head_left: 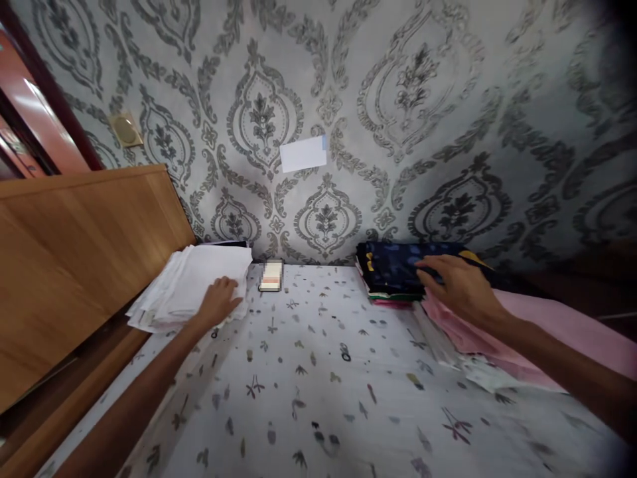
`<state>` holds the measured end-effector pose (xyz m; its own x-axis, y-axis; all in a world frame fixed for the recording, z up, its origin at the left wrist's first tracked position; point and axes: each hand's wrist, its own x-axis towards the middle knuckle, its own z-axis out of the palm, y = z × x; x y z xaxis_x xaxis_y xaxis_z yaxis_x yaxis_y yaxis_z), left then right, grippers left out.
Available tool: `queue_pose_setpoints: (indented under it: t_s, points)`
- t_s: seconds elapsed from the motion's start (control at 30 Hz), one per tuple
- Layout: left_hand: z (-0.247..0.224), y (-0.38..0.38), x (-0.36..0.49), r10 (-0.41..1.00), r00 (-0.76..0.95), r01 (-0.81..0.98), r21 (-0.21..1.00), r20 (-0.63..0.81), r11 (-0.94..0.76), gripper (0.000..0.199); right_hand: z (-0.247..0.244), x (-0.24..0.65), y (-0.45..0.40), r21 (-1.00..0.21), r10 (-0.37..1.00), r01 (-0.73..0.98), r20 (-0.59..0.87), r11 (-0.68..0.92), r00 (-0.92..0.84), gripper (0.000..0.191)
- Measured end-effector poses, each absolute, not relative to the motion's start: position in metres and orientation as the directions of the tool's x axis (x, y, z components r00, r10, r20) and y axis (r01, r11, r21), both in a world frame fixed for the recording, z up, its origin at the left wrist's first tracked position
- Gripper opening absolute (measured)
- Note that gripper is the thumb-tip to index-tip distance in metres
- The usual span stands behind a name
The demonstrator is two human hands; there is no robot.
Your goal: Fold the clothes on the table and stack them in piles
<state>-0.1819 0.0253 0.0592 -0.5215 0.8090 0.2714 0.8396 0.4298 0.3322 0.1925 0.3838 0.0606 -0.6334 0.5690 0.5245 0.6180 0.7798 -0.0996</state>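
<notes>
My left hand [219,302] lies on the right edge of a stack of white folded cloths [199,279], its fingers spread lightly over the top with nothing gripped. On the other side, my right hand [458,285] is over a pile of folded dark clothes, topped by a navy patterned garment [393,262] with yellow marks. The right fingers are stretched apart and hold nothing; whether they touch the cloth I cannot tell. Below my right wrist lies a pink cloth [562,328], with whitish fabric [482,372] showing under its near edge.
A bed sheet [318,372] with small leaf prints covers the surface between both piles. Against the wall lies a small pixelated rectangular item [271,275]. A wooden headboard [89,259] stands at the left. The patterned wall carries a white paper [303,154] and a switch plate [126,130].
</notes>
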Motion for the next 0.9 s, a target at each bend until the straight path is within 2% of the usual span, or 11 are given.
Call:
queue_pose_setpoints:
  t_s: [0.1, 0.17, 0.2, 0.27, 0.47, 0.63, 0.73, 0.83, 0.9]
  points:
    - [0.062, -0.013, -0.207, 0.885, -0.418, 0.909, 0.111, 0.208, 0.403, 0.035, 0.049, 0.189, 0.339, -0.165, 0.481, 0.478, 0.561, 0.863, -0.674, 0.032]
    - [0.063, -0.029, -0.213, 0.935, -0.315, 0.945, -0.033, 0.161, 0.324, 0.031, 0.040, 0.182, 0.307, -0.207, 0.441, 0.397, 0.555, 0.894, -0.705, 0.032]
    - [0.064, -0.034, -0.215, 0.947, -0.285, 0.954, -0.052, 0.147, 0.295, 0.024, 0.036, 0.177, 0.291, -0.229, 0.425, 0.359, 0.546, 0.905, -0.722, 0.033]
    - [0.067, -0.040, -0.216, 0.950, -0.276, 0.961, 0.007, 0.147, 0.278, 0.014, 0.030, 0.166, 0.258, -0.280, 0.399, 0.291, 0.519, 0.915, -0.756, 0.033]
    - [0.075, -0.036, -0.222, 0.930, -0.324, 0.943, 0.140, 0.173, 0.303, 0.018, 0.030, 0.123, 0.166, -0.458, 0.269, 0.062, 0.402, 0.887, -0.875, 0.030]
    - [0.079, -0.037, -0.222, 0.871, -0.426, 0.894, 0.262, 0.244, 0.364, 0.018, 0.033, 0.080, 0.119, -0.548, 0.214, 0.013, 0.305, 0.836, -0.928, 0.037]
    - [0.090, -0.047, -0.207, 0.846, -0.435, 0.883, 0.334, 0.310, 0.331, 0.018, 0.036, 0.053, 0.100, -0.591, 0.246, 0.028, 0.292, 0.806, -0.924, 0.053]
    - [0.104, -0.064, -0.178, 0.832, -0.393, 0.877, 0.432, 0.391, 0.211, 0.020, 0.038, 0.029, 0.084, -0.621, 0.335, 0.033, 0.376, 0.783, -0.864, 0.075]
    - [0.109, -0.079, -0.153, 0.819, -0.370, 0.836, 0.542, 0.439, 0.087, 0.021, 0.040, 0.020, 0.072, -0.638, 0.377, 0.019, 0.430, 0.770, -0.820, 0.075]
